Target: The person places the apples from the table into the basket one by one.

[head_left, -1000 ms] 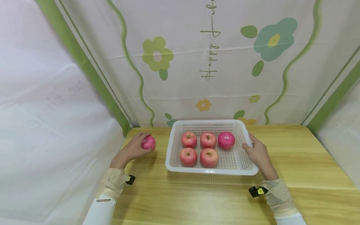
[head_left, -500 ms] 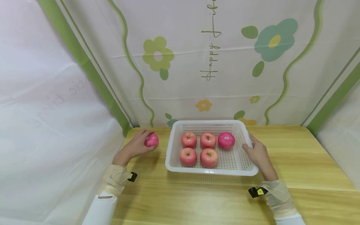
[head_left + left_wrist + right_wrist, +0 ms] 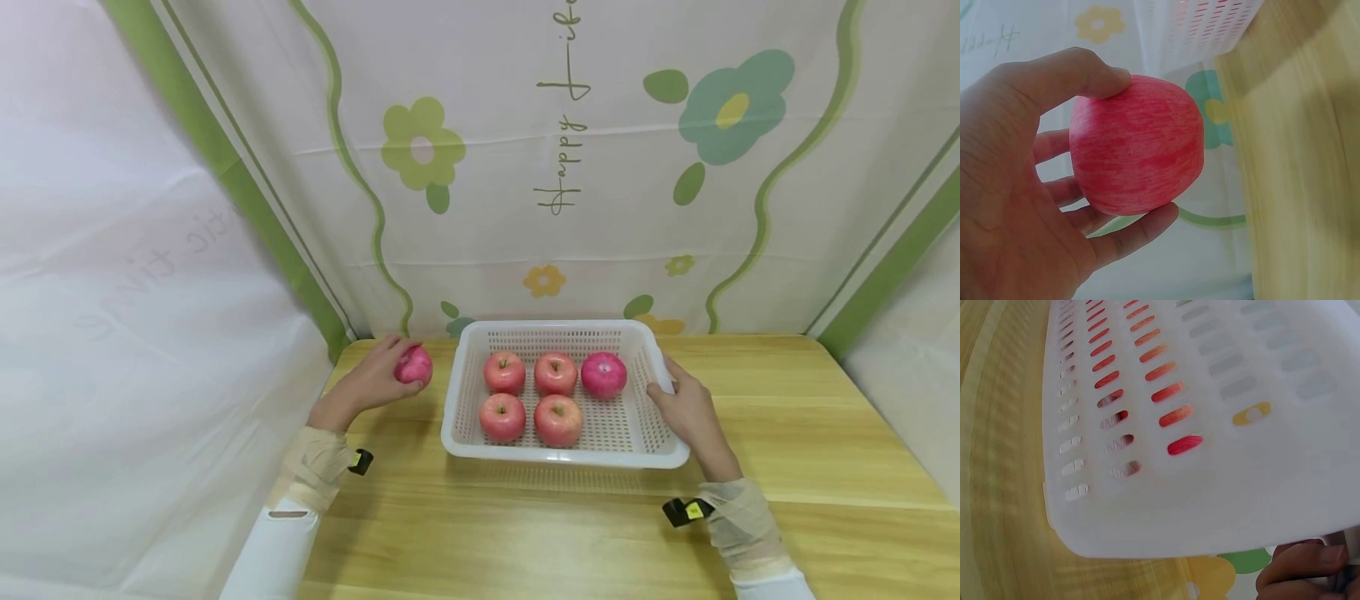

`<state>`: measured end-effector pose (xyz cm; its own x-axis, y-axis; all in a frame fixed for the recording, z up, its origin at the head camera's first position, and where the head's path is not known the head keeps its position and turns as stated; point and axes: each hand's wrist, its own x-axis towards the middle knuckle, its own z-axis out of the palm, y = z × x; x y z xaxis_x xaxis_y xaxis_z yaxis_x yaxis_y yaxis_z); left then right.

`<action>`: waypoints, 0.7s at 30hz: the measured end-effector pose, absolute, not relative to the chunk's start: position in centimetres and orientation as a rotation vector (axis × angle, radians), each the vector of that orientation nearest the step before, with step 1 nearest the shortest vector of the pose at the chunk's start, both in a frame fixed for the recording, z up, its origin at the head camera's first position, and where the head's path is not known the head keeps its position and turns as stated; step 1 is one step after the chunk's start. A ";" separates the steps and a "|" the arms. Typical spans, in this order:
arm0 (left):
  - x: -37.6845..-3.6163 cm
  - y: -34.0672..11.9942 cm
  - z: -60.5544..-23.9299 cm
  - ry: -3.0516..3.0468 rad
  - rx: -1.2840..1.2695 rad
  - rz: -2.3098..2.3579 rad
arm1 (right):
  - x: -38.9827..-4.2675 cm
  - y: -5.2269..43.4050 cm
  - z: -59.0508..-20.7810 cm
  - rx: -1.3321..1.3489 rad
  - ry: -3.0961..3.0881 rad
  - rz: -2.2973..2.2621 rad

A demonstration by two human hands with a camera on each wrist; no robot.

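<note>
My left hand (image 3: 372, 382) holds a red apple (image 3: 414, 365) just above the table, left of the white slotted basket (image 3: 463, 360). In the left wrist view the thumb and fingers (image 3: 1119, 240) curl round the apple (image 3: 1137, 145). Inside the basket lie several red apples in two rows, among them one at front left (image 3: 502, 417) and a darker pink one at back right (image 3: 603, 374). My right hand (image 3: 686, 408) grips the basket's right rim; in the right wrist view its fingers (image 3: 1300, 565) press the rim beside the slotted wall (image 3: 1210, 425).
The wooden table (image 3: 787, 450) stretches bare to the right of the basket and in front of it. A flowered cloth backdrop (image 3: 562, 167) hangs close behind the basket, and white cloth walls close both sides.
My left hand has lifted the apple and carried it up and to the right, closer to the basket's left wall. The right hand and the basket have stayed put.
</note>
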<state>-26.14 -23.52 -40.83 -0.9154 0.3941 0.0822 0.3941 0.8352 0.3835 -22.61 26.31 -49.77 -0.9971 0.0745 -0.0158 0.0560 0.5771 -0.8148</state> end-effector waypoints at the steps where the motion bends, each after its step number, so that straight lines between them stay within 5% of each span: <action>1: -26.2 -23.4 -40.7 3.008 0.648 0.625 | -22.6 26.3 -49.8 -0.117 -2.774 1.431; 21: -26.7 -21.8 -38.9 2.995 0.733 0.626 | -22.6 26.1 -49.7 -0.111 -2.762 1.440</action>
<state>-26.70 -21.80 -38.85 -0.8914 0.4428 0.0968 0.4445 0.8122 0.3778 -22.56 26.08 -49.67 -0.9972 0.0743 -0.0109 0.0514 0.5705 -0.8197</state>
